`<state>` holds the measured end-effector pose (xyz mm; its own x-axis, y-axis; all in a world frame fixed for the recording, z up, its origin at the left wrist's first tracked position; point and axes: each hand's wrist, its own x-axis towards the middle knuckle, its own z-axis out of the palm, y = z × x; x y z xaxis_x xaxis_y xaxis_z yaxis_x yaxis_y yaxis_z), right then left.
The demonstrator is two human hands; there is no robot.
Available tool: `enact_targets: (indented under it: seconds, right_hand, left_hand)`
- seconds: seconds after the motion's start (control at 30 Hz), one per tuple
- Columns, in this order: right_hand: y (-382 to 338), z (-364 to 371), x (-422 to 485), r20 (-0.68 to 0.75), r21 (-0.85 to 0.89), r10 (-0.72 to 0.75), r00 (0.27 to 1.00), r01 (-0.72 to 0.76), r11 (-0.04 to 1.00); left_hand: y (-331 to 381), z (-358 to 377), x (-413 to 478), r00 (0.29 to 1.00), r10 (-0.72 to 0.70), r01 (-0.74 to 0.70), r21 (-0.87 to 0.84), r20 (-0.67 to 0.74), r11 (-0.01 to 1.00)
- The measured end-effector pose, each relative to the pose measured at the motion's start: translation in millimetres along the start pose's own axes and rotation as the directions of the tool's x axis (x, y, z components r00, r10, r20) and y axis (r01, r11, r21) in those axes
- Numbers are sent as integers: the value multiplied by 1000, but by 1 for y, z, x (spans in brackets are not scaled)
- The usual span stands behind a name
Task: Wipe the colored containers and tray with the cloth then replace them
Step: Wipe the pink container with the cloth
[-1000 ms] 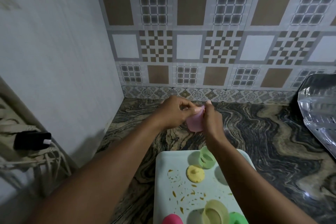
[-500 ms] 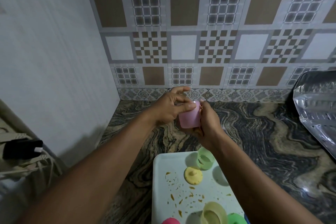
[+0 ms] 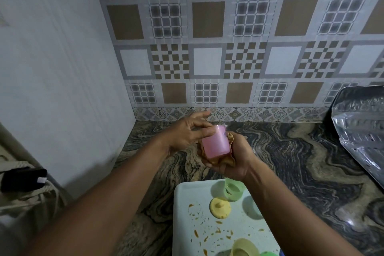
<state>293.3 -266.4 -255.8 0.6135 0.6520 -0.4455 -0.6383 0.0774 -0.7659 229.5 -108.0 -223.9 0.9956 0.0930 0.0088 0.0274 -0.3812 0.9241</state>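
A pink container (image 3: 215,144) is held above the marble counter, wrapped from below in a brown cloth (image 3: 225,160). My right hand (image 3: 232,160) cups the cloth and the container's base. My left hand (image 3: 187,134) touches the container's side with thumb and fingertips, its other fingers spread. Below them lies a white tray (image 3: 187,224) spotted with orange crumbs. On it stand a green container (image 3: 233,190), a yellow lid (image 3: 220,207) and a pale yellow container (image 3: 244,247).
The marble counter (image 3: 301,162) meets a patterned tile wall at the back and a white panel (image 3: 62,89) on the left. A crinkled foil sheet (image 3: 361,129) leans at the right. Ropes and a black object (image 3: 22,178) lie at the far left.
The pink container has turned upright between my hands and the cloth now shows under it. My left fingers have loosened and spread. The view has shifted slightly downward.
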Motion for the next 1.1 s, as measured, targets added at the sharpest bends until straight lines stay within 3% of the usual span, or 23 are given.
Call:
enact_targets:
  seconds: [0.07,0.17,0.23,0.3,0.37,0.4,0.47,0.57,0.63,0.73,0.8,0.87,0.97,1.0,1.03,1.1]
  right_hand:
    - [-2,0,1,-86,-95,-141,986,133,987]
    - [-2,8,-3,-224,-253,-428,875,372,893]
    - [-1,4,3,-185,-133,-342,922,321,938]
    - [-5,-6,3,-74,34,-104,992,107,994]
    - [-7,-15,2,-38,154,42,998,-36,987]
    - [-6,-17,4,-47,195,66,997,-56,979]
    - [-5,-16,9,-113,248,22,993,7,969]
    - [-5,-10,13,-277,251,-58,959,130,959]
    - [-9,-9,12,-317,204,-118,941,189,960]
    - [-15,-11,10,-317,102,-196,928,239,966]
    - [-16,-9,9,-311,23,-235,921,255,967]
    - [-17,-7,9,-305,-31,-255,917,258,966]
    - [-21,-5,7,-276,-71,-267,923,258,964]
    - [-23,-5,7,-265,-89,-267,927,252,964]
    - [-24,-6,7,-262,-115,-269,927,246,962]
    - [-27,-6,6,-280,-166,-289,916,250,954]
  left_hand:
    - [2,1,0,1000,-19,22,133,-18,991]
    - [17,5,7,1000,23,-22,195,-5,981]
    - [17,5,9,997,67,-73,133,47,988]
    - [6,6,9,997,69,-70,31,38,997]
    - [-7,11,9,994,66,-67,-9,-85,998]
    - [-12,17,8,981,98,-91,50,-169,995]
    - [-14,29,7,936,238,-158,294,-259,943]
    - [-11,40,1,899,417,-257,610,-134,750]
    - [-10,40,-2,878,467,-294,655,-103,696]
    - [-4,35,1,883,411,-227,560,-227,797]
    - [0,32,1,920,331,-167,550,-212,818]
    - [0,31,1,887,454,-253,733,-85,631]
    - [0,28,0,734,663,-396,886,147,241]
    - [-1,27,1,719,672,-409,889,176,205]
    - [-4,27,2,738,657,-400,884,155,240]
    - [-4,27,2,830,558,-321,806,-13,497]
